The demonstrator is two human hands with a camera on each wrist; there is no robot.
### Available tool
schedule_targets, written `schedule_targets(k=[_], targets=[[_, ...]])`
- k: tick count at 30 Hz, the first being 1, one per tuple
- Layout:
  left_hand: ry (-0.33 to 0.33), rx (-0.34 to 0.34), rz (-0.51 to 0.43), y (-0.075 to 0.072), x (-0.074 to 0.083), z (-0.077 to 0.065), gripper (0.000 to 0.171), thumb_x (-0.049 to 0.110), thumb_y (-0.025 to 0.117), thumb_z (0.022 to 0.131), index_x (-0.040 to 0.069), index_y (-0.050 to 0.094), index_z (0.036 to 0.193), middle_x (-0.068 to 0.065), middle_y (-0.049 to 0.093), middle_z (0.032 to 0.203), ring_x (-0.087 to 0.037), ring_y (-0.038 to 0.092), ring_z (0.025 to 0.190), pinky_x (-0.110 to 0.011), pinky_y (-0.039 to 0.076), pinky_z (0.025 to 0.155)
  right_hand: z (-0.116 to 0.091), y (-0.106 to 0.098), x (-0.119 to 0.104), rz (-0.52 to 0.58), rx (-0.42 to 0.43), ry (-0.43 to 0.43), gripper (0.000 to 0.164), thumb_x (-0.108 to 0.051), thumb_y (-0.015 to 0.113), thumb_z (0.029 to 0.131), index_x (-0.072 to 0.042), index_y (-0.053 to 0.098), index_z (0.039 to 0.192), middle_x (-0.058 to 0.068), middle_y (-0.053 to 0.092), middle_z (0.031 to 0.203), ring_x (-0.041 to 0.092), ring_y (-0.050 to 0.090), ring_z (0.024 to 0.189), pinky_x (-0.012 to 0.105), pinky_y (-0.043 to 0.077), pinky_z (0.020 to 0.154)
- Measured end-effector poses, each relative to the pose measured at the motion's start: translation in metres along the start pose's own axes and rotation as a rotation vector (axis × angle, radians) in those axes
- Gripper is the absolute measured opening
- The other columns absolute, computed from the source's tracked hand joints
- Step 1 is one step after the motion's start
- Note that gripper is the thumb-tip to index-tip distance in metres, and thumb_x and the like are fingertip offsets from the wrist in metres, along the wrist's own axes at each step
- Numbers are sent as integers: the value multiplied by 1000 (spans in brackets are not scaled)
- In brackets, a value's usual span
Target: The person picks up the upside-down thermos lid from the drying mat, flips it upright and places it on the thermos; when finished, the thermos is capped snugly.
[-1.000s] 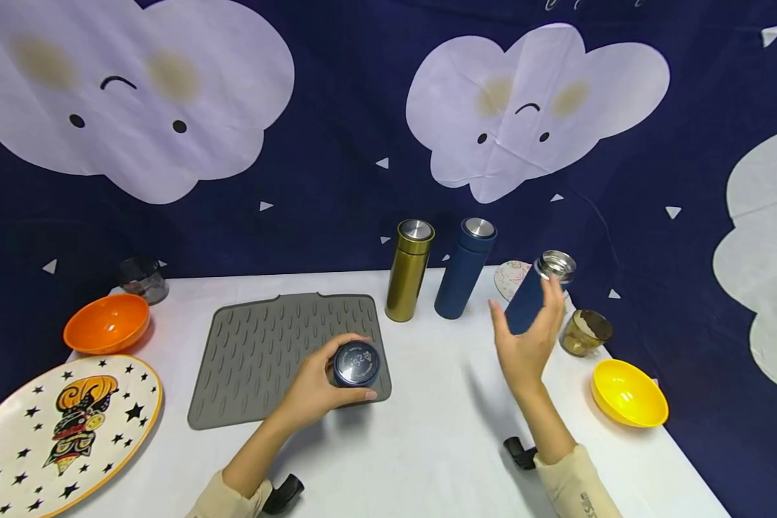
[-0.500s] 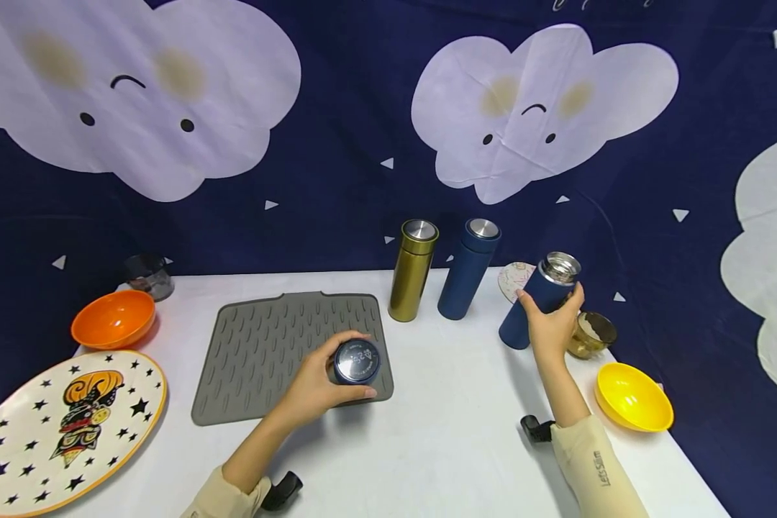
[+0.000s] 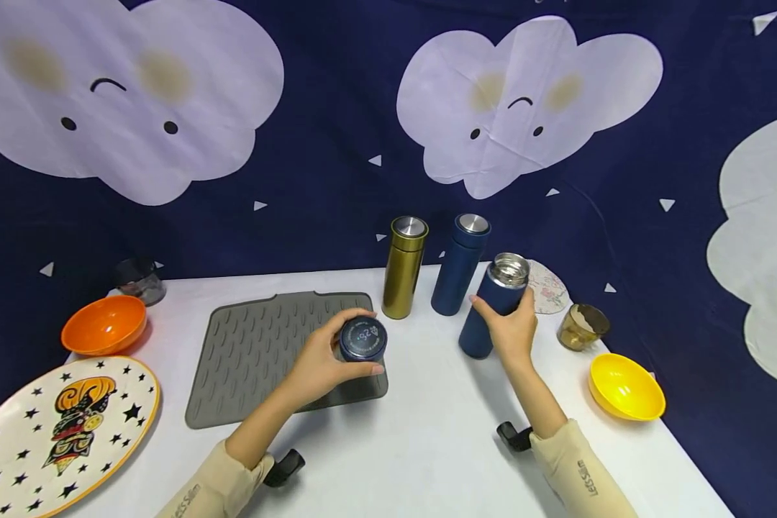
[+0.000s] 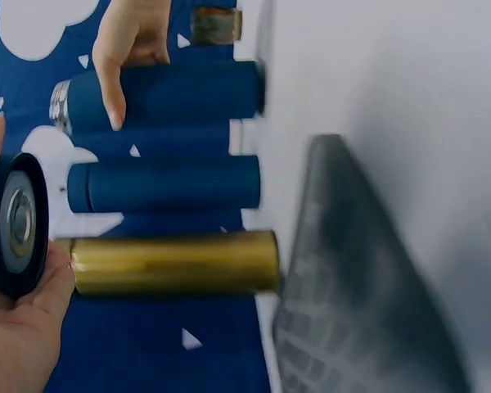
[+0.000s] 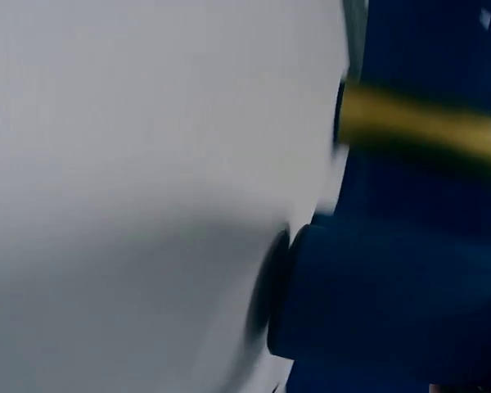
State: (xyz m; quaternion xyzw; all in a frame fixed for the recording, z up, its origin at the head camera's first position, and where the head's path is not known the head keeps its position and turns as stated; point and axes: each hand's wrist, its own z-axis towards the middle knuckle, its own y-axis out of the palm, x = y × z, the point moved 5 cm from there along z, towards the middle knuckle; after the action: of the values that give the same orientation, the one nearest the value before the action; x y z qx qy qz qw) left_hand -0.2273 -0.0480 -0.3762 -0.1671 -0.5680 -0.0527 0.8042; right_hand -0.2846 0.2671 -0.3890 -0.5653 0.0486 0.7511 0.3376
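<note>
My left hand (image 3: 317,367) holds a dark blue thermos lid (image 3: 362,338) with a lit digital display on top, above the right part of the grey drying mat (image 3: 252,360). The lid's pale underside shows in the left wrist view. My right hand (image 3: 515,332) grips a blue thermos (image 3: 482,316) around its upper body, its steel mouth uncovered. In the right wrist view the lower end of this thermos (image 5: 385,295) is near the white table; contact is unclear. A capped blue thermos (image 3: 455,273) and a capped gold thermos (image 3: 401,280) stand to its left.
At right are a round floral coaster (image 3: 549,288), an amber glass (image 3: 583,327) and a yellow bowl (image 3: 624,388). An orange bowl (image 3: 103,327), a dark glass (image 3: 141,282) and a large star-patterned plate (image 3: 13,439) lie left. A dark cloth (image 3: 337,144) hangs behind the table.
My right hand reached the open blue thermos, took hold of it and brought it left, uncovering the coaster. My left hand keeps holding the lid at about the same place.
</note>
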Motion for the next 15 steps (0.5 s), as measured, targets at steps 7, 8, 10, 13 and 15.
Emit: schedule_targets(k=[7, 8, 10, 13, 15], targets=[[-32, 68, -111, 17, 26, 42, 71, 6, 86, 75, 13, 53, 138, -11, 59, 133, -25, 63, 114, -29, 56, 90, -47, 29, -31, 89, -208, -2, 77, -25, 89, 74, -6, 45, 134, 16, 62, 123, 34, 63, 110, 49, 50, 95], [-25, 79, -125, 21, 30, 48, 70, 6, 85, 76, 11, 53, 138, -12, 59, 131, -25, 64, 112, -29, 56, 89, -52, 33, -33, 95, -224, -1, 77, -24, 89, 74, -6, 45, 134, 16, 62, 123, 33, 63, 109, 48, 51, 94], [0, 88, -148, 30, 39, 61, 70, 5, 84, 77, 8, 52, 138, -14, 60, 130, -25, 65, 109, -30, 56, 88, -60, 37, -36, 102, -242, -12, 76, -23, 89, 73, -6, 45, 134, 16, 63, 122, 33, 64, 107, 48, 52, 92], [39, 69, -144, 48, 49, 76, 69, 7, 84, 77, 9, 51, 138, -12, 62, 127, -23, 66, 106, -31, 56, 89, -68, 40, -37, 104, -239, -51, 77, -23, 89, 73, -6, 45, 134, 16, 64, 122, 33, 65, 106, 49, 53, 89], [59, 49, -134, 60, 52, 82, 70, 9, 85, 77, 11, 52, 138, -10, 63, 126, -22, 67, 105, -31, 56, 89, -72, 41, -37, 100, -237, -77, 75, -21, 88, 74, -7, 44, 134, 17, 64, 122, 33, 65, 107, 49, 53, 89]])
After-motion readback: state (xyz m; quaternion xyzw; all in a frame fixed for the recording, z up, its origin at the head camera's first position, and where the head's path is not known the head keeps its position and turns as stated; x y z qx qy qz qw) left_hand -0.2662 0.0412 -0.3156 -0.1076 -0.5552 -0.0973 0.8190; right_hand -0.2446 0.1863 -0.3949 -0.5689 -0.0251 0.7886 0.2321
